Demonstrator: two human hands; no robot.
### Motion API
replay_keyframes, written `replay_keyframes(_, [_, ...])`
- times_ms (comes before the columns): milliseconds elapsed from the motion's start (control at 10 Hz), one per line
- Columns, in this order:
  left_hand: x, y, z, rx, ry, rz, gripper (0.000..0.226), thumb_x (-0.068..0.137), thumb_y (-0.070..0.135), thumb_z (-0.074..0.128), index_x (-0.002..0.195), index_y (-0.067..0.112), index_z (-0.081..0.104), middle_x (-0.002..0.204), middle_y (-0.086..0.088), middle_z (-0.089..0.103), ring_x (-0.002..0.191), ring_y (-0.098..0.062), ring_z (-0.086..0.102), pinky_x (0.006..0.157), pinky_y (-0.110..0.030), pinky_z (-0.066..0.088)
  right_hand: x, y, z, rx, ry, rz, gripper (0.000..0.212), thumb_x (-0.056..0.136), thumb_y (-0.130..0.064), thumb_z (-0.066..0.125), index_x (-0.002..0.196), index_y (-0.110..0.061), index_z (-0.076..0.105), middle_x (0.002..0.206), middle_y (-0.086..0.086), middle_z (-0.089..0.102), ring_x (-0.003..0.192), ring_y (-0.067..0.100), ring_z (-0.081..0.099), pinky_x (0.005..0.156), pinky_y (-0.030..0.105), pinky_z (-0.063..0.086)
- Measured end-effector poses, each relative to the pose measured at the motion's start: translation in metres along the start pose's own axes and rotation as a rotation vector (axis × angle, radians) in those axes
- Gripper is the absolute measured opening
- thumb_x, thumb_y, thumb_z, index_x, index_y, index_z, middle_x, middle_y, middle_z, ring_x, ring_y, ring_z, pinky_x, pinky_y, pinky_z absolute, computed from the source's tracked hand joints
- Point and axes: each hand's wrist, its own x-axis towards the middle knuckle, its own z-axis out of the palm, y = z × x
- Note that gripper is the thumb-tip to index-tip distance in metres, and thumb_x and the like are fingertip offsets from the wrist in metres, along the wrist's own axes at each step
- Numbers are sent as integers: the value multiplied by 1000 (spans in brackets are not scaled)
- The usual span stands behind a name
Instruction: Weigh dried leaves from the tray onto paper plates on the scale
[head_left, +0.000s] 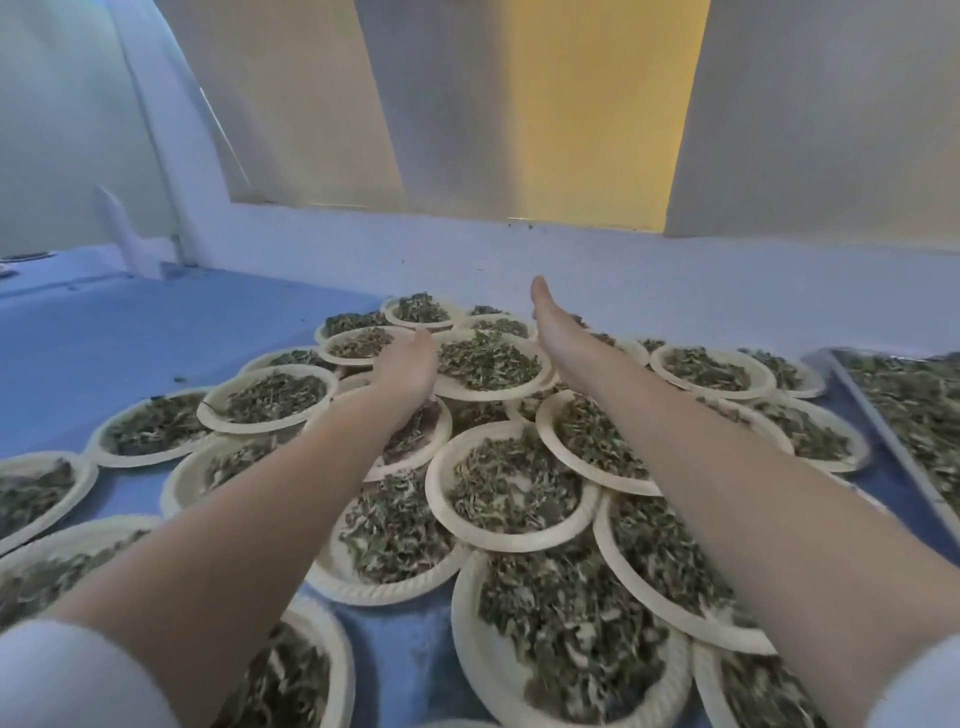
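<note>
Several paper plates heaped with dried green leaves cover the blue table, overlapping one another. Both my arms reach far forward over them. My left hand (408, 364) lies at the left rim of a filled plate (488, 364) in the middle back, its fingers hidden behind the palm. My right hand (545, 312) is stretched flat beyond that plate's right rim, fingers straight and holding nothing. A metal tray (883, 436) of loose dried leaves lies at the right edge. No scale is in view.
A white wall and ledge (467, 249) run behind the plates, with yellow and white panels above. Bare blue table surface (130, 338) lies to the left. A white upright piece (124, 234) stands at the back left.
</note>
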Motion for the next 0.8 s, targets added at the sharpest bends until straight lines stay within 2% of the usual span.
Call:
replay_keyframes(100, [13, -13, 10, 56, -15, 19, 50, 104, 38, 12, 130, 12, 46, 135, -15, 47, 127, -30, 42, 97, -36, 31, 18, 12, 8, -105, -66, 26, 78, 88, -72, -2, 153, -28, -1, 161, 2, 0, 147, 26, 7, 115, 52, 8])
replay_keyframes(200, [16, -21, 16, 144, -33, 17, 51, 104, 36, 11, 133, 10, 44, 141, -19, 43, 120, -30, 44, 99, -39, 31, 27, 19, 18, -274, -102, 47, 86, 83, -78, -2, 153, -28, -3, 160, -1, -8, 147, 28, -4, 116, 57, 2])
replay_keyframes(300, [16, -30, 21, 289, -110, 28, 55, 103, 36, 7, 148, 11, 26, 151, -19, 30, 139, -35, 26, 112, -48, 18, 30, 25, 26, -387, -97, 84, 92, 79, -81, 0, 152, -26, -8, 160, 1, -8, 147, 30, -4, 116, 58, 2])
replay_keyframes(400, [17, -36, 24, 480, -77, 22, 61, 101, 41, 9, 148, 5, 23, 153, -20, 26, 143, -33, 17, 117, -48, 6, 26, 25, 29, -482, -124, 90, 89, 81, -80, 3, 151, -26, -13, 161, 5, -4, 147, 32, 2, 116, 56, 6])
replay_keyframes(500, [9, -27, 19, 517, -21, 50, 61, 101, 38, 12, 146, -1, 25, 152, -19, 27, 143, -33, 17, 117, -47, 10, 15, 13, 27, -508, -84, 12, 83, 88, -73, 7, 152, -23, -11, 161, 8, 1, 146, 32, 10, 117, 52, 11])
replay_keyframes(600, [-12, -4, 10, 387, -26, 98, 56, 102, 34, 14, 144, 0, 29, 151, -19, 29, 141, -34, 20, 114, -48, 18, -18, -6, 19, -423, -30, -75, 79, 92, -68, 10, 153, -20, -4, 160, 8, 7, 145, 30, 16, 116, 48, 15])
replay_keyframes(700, [-44, 26, -1, 161, -1, 99, 52, 102, 33, 23, 142, 3, 34, 144, -19, 40, 132, -33, 37, 105, -43, 32, -70, -19, 2, -302, 27, -187, 73, 94, -66, 11, 153, -24, 6, 159, 1, 16, 144, 25, 22, 112, 43, 20])
replay_keyframes(800, [-81, 49, -23, -191, -98, -4, 34, 98, 22, 42, 126, 3, 49, 118, -13, 60, 98, -27, 59, 81, -34, 46, -134, -22, -23, -253, 87, -240, 65, 95, -64, 15, 150, -29, 21, 152, -4, 33, 134, 20, 39, 103, 39, 30])
